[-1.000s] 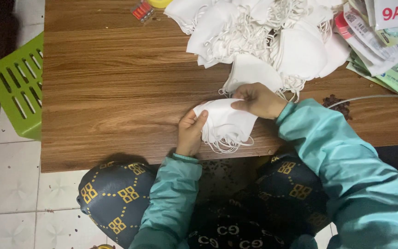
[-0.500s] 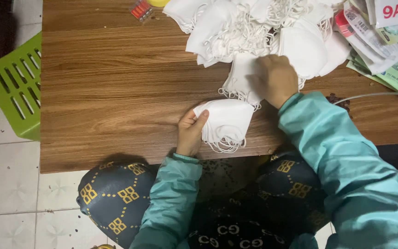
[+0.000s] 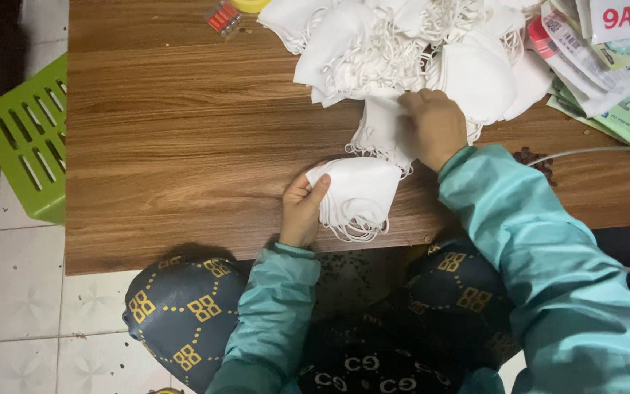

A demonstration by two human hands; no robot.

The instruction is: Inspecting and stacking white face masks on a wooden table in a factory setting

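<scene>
**A:** Start closest in. What does the left hand [image 3: 302,213] have?

**B:** It grips a small stack of white masks [image 3: 355,193] at the near edge of the wooden table [image 3: 184,146]. The thumb lies on top of the stack's left end, the fingers are curled against its side, so the hand is closed on it. The ear loops spill out below and to the right of that grip, over the table edge.

**A:** And the right hand [image 3: 435,125]?

**B:** Just beyond and to the right of the stack. It is pinched on a single white mask [image 3: 382,128], knuckles up, fingertips closed on the mask's right edge. That mask hangs down from the pinch until its lower corner touches the top of the stack in the left hand.

**A:** What lies past the right hand?

**B:** A big loose pile of white masks [image 3: 402,44] with tangled loops, touching the far side of the pinched mask. To the right of the hand, packets and printed sheets [image 3: 607,66] lie overlapping at the table's corner, and a thin white cable [image 3: 592,152] runs off beside the right sleeve.

**A:** And away from the left hand?

**B:** Well apart, far left on the table's back edge, a small orange-red item [image 3: 222,17]. Off the table to the left stands a green slatted crate [image 3: 27,138] on the tiled floor.
</scene>
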